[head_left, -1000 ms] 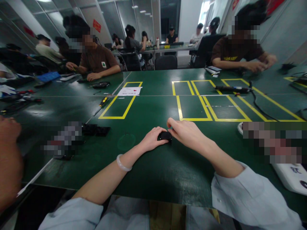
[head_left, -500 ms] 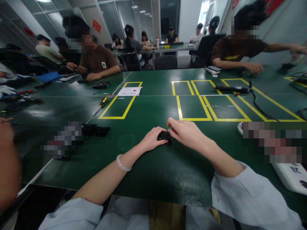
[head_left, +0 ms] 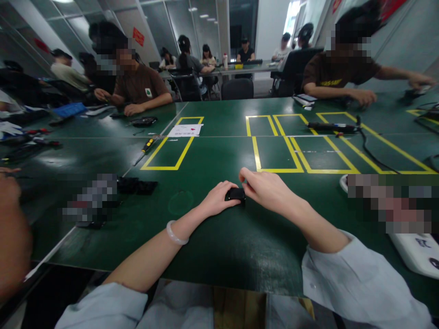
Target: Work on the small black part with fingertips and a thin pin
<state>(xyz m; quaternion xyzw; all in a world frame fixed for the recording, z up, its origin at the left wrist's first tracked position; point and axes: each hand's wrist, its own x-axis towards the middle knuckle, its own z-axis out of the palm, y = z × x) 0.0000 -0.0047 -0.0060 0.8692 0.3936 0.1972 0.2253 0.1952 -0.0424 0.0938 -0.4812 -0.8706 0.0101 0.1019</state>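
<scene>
On the green table in front of me is a small black, box-like object (head_left: 235,195) with a glossy surface. My left hand (head_left: 221,198) is closed around its left side, with the thumb along its near face. At its right end, my right hand (head_left: 262,187) has its fingers curled and pinched together. Whether those fingers hold a small part or only touch the object, I cannot make out. A pale bangle (head_left: 176,234) circles my left wrist.
Yellow tape outlines (head_left: 277,171) mark the table beyond my hands. A yellow-black screwdriver (head_left: 148,146) and a white paper (head_left: 185,130) lie to the left. A corded black tool (head_left: 331,127) lies at right. A co-worker's arm (head_left: 13,233) reaches in at the left edge.
My hands and the black object stay almost in place. Across the table at right, a co-worker's outstretched hand has shifted slightly.
</scene>
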